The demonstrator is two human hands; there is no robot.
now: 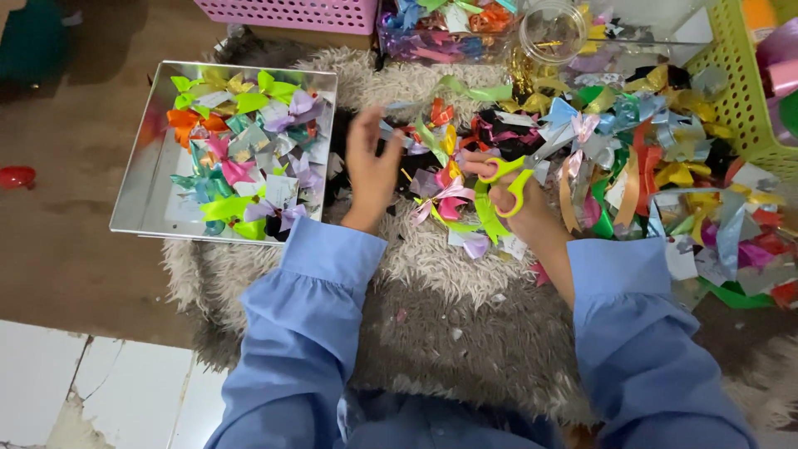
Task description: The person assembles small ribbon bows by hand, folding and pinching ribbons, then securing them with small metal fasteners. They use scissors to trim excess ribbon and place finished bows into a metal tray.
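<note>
Blue sleeves (pixel 316 333) fill the near edge, both arms reaching out over a shaggy grey rug (pixel 465 333). Right hand (pixel 519 199) has its grip closed thru the loops of yellow-green scissors (pixel 509 179), blades pointing far-right into the ribbon heap, so ready to snip. Left hand (pixel 370 162) is blurred; fingers look spread near a ribbon piece (pixel 432 137) at centre, can't tell if pinching it. Finished bows (pixel 241 158) sit apart in a shiny square tray (pixel 137 187) at left, kept w/in reach. Loose ribbon scraps (pixel 682 175) pile right, by a yellow basket (pixel 740 91).
</note>
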